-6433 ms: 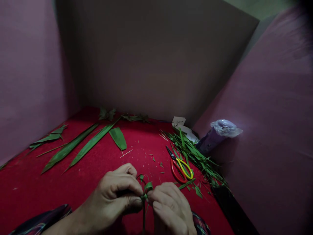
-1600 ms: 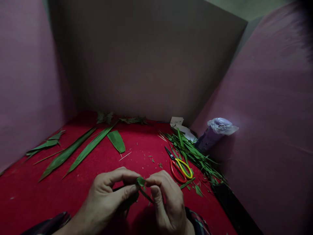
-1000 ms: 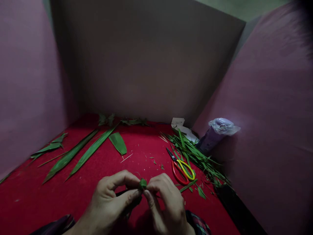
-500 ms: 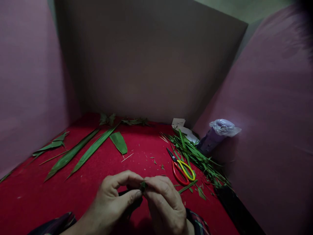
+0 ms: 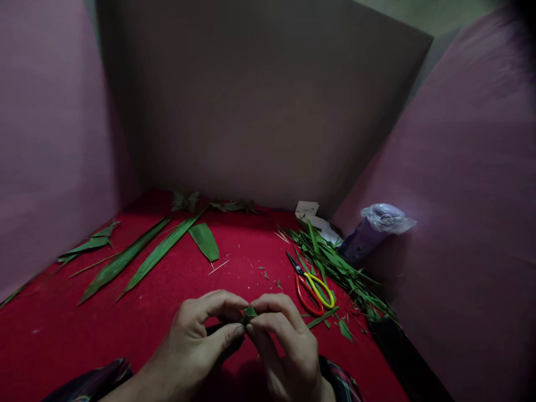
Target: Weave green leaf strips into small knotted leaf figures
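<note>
Between my fingertips, low in the middle of the view, sits a small folded piece of green leaf. My left hand pinches it from the left with thumb and forefinger. From the right, my right hand grips the same piece with thumb and fingers. Most of the leaf piece is hidden behind the fingers. To the right of my right hand lie scissors with one red and one yellow handle, blades pointing away from me. Leaf scraps are scattered beside them.
Long green leaves and a shorter cut leaf lie on the red cloth at left. A heap of leaf strips is at right, near a purple package wrapped in clear plastic. White paper stands behind. Walls enclose the sides.
My right fingers have shifted and spread slightly around the leaf piece, so more of its green shows. My left hand keeps its pinch. The view has moved very slightly.
</note>
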The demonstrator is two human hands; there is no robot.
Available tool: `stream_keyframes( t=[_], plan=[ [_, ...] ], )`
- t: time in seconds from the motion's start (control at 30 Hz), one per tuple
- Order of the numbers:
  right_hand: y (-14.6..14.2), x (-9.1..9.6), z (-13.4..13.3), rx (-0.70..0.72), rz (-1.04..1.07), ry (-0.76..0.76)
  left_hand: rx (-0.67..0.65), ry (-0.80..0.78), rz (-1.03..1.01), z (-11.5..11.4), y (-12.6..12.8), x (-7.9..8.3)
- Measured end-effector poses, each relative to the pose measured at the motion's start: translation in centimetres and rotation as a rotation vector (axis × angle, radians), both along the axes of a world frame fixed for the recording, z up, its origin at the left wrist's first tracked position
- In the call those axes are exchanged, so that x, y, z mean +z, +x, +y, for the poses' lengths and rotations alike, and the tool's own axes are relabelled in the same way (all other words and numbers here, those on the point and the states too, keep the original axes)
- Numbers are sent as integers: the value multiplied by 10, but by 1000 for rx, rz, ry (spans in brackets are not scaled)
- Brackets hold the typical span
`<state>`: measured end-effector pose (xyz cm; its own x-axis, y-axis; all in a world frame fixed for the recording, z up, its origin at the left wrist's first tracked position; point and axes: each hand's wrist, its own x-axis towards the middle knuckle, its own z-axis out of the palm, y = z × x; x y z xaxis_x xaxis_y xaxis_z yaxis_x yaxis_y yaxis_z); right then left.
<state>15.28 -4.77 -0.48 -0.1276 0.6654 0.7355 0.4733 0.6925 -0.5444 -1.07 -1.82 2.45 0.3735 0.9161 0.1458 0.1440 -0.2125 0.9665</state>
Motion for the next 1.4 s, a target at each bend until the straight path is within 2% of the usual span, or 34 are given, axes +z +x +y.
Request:
stream_keyframes(
  t=[0.2,0.37,0.5,0.6,0.87,1.07,1.13,1.23,1.4],
  plan=[
    [-1,-2,-2,-5,-30,14,9,39,20,0,1,-1],
    [-2,-3,0,16,-74,85,18,60,-22,0,-1,-2],
    [-2,-4,1,-45,-49,110,27,103,-4,-1,-3,-1],
    [-1,-4,-1,-84,-1,47,36,93,-48,-1,-4,-1],
    [0,16,-3,110,251,-275,88,51,-225,-1,-3,-4],
    [0,12,-1,189,432,-560,190,-37,-310,-6,2,2],
    [1,11,-1,207,448,-586,212,-35,-316,-7,3,3],
    [2,12,-2,213,407,-499,228,-28,-340,-7,3,4],
    [1,17,1,132,379,-480,223,-41,-372,-7,2,4]
  ],
)
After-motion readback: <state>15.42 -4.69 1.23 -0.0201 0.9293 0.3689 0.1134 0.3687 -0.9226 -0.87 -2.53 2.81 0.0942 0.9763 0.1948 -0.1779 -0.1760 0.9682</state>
